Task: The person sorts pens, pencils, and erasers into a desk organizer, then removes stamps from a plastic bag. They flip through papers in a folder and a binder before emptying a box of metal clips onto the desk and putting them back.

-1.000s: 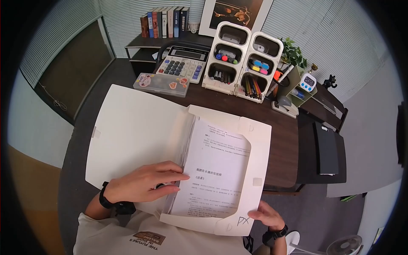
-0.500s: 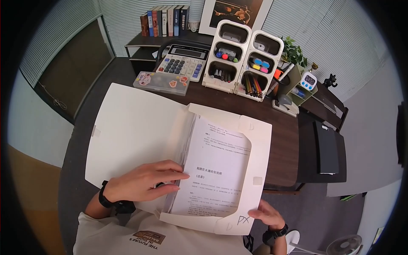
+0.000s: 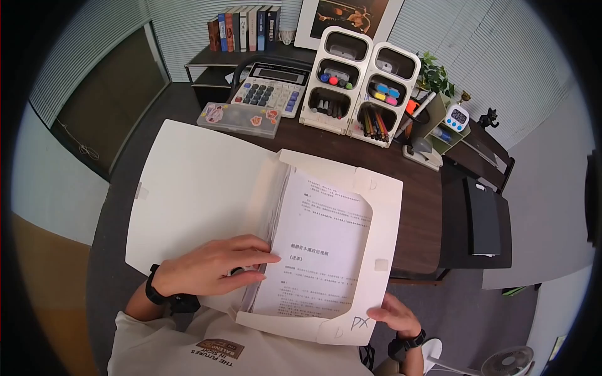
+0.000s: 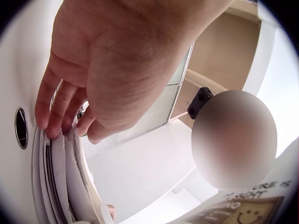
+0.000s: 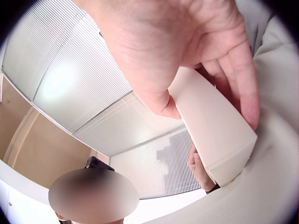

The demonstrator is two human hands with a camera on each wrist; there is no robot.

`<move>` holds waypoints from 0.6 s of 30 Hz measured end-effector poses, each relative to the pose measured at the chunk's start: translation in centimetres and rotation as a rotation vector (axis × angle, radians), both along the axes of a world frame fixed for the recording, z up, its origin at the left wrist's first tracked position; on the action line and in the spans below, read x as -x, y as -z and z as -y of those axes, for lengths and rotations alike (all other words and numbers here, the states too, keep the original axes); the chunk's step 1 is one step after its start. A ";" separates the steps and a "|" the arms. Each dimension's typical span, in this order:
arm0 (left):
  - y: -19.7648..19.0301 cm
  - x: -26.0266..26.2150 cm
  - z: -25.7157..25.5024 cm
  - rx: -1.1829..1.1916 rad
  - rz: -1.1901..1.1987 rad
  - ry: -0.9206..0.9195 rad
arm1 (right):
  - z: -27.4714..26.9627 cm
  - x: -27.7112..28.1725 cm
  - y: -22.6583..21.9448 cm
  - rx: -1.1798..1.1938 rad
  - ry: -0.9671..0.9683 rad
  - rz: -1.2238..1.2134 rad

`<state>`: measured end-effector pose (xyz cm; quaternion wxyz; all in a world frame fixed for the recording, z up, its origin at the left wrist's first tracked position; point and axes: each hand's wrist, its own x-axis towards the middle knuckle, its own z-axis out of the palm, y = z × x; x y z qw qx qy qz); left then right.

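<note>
A white file box (image 3: 384,238) lies opened, its cover (image 3: 194,188) folded out to the left, with a stack of printed papers (image 3: 320,250) inside. My left hand (image 3: 216,266) rests at the stack's left edge; in the left wrist view the fingertips (image 4: 54,133) touch the edges of several sheets (image 4: 58,172). My right hand (image 3: 396,316) grips the box's lower right corner, beside the handwritten "PX". The right wrist view has its thumb on one face of the box (image 5: 212,126) and its fingers around the other side.
Beyond the box stand a calculator (image 3: 269,88), a stickered pencil case (image 3: 239,120), white pen organizers (image 3: 335,78), a stapler (image 3: 423,155) and a small timer (image 3: 457,117). A dark folder (image 3: 481,216) lies on the right, and a fan (image 3: 508,361) is at lower right.
The head view has shifted slightly, so the desk items and the box's upper edge sit a little higher. Both hands keep their places on the papers and box.
</note>
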<state>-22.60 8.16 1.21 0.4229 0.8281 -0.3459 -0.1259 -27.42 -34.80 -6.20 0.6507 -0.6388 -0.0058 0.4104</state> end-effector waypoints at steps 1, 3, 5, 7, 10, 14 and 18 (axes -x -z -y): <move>0.0 0.0 0.0 0.000 0.000 -0.001 | 0.0 0.1 0.1 -0.004 0.004 0.009; -0.1 0.0 0.0 -0.002 -0.015 0.001 | 0.0 0.0 0.2 -0.009 0.007 0.017; 0.0 0.0 -0.1 -0.003 -0.005 0.001 | -0.1 0.0 0.2 -0.030 0.008 0.004; 0.1 0.1 -0.1 -0.003 0.005 0.000 | -0.1 0.0 0.2 -0.022 0.010 0.008; -0.1 0.1 0.0 -0.011 0.009 -0.004 | -0.1 -0.1 0.1 -0.019 0.004 -0.003; -0.1 0.1 0.0 -0.015 0.009 0.000 | -0.2 -0.1 0.0 -0.014 0.008 -0.002; -0.3 0.0 0.0 -0.022 0.003 0.000 | -0.1 -0.1 0.0 -0.008 0.012 -0.007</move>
